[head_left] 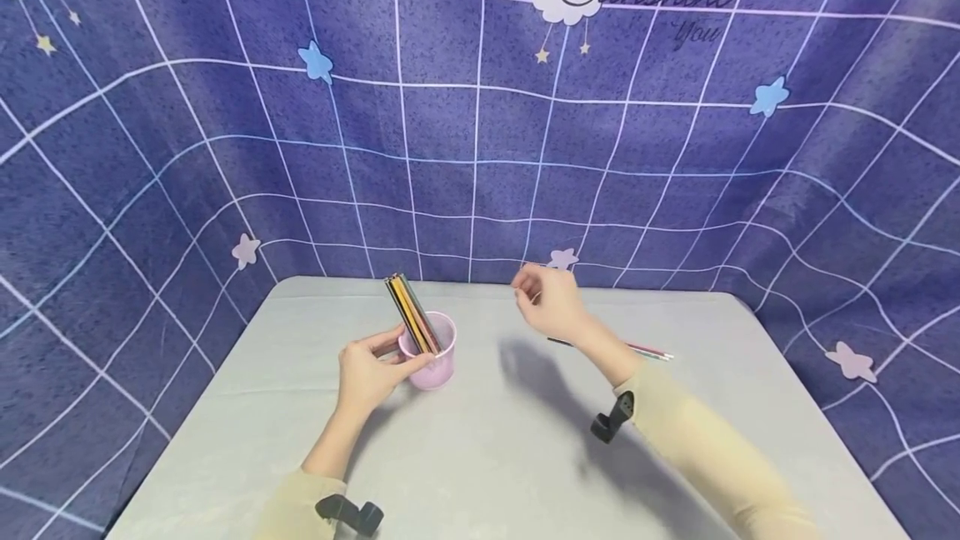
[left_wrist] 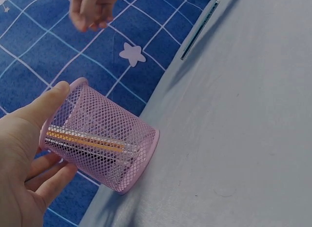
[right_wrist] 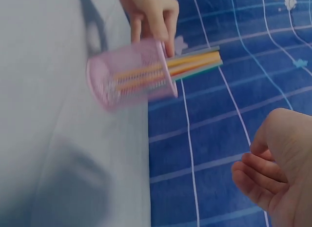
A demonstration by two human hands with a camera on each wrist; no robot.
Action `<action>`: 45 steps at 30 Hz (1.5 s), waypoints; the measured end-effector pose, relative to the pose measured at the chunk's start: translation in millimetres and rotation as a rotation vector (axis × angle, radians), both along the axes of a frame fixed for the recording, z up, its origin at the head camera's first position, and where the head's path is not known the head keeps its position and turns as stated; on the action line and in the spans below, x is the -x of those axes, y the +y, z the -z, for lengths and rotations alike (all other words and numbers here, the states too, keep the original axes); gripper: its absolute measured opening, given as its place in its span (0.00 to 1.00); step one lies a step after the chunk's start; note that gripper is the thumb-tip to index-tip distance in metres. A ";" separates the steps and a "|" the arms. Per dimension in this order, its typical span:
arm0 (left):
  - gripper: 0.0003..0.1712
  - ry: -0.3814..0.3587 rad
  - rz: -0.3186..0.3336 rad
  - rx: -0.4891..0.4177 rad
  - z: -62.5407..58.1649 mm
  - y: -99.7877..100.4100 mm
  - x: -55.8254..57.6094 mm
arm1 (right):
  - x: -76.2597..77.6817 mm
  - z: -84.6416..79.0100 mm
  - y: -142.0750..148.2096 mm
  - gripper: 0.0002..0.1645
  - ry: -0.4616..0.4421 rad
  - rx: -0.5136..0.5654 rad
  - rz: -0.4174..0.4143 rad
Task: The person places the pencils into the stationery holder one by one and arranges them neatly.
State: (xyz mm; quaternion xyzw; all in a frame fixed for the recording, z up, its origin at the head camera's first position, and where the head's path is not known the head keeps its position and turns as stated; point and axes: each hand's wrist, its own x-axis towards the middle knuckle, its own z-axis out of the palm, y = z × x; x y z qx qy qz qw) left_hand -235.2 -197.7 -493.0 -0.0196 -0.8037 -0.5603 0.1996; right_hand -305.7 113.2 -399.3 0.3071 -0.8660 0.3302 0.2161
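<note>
Downward head view, wrist close-ups, shared cup [head_left: 433, 375]

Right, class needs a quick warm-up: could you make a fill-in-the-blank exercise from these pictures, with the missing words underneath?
1. The left hand holds a mesh cup coloured ____.
2. The right hand is raised and holds ____.
3. In the head view, the tops of the pencils in the cup lean to the ____.
4. In that view, the loose pencils lie to the cup's ____.

Missing words: pink; nothing; left; right.
</note>
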 end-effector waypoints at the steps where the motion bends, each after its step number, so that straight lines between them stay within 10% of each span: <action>1: 0.38 0.001 0.000 0.001 -0.1 0.1 0.0 | 0.1 -0.1 7.8 0.03 0.000 -0.001 0.010; 21: 0.37 -0.010 -0.020 0.007 -3.6 2.2 0.9 | -1.3 23.9 122.2 0.04 -0.106 -0.139 0.173; 45: 0.37 -0.017 -0.012 -0.003 2.3 0.6 -0.4 | -10.7 82.8 137.6 0.06 -0.115 -0.346 0.148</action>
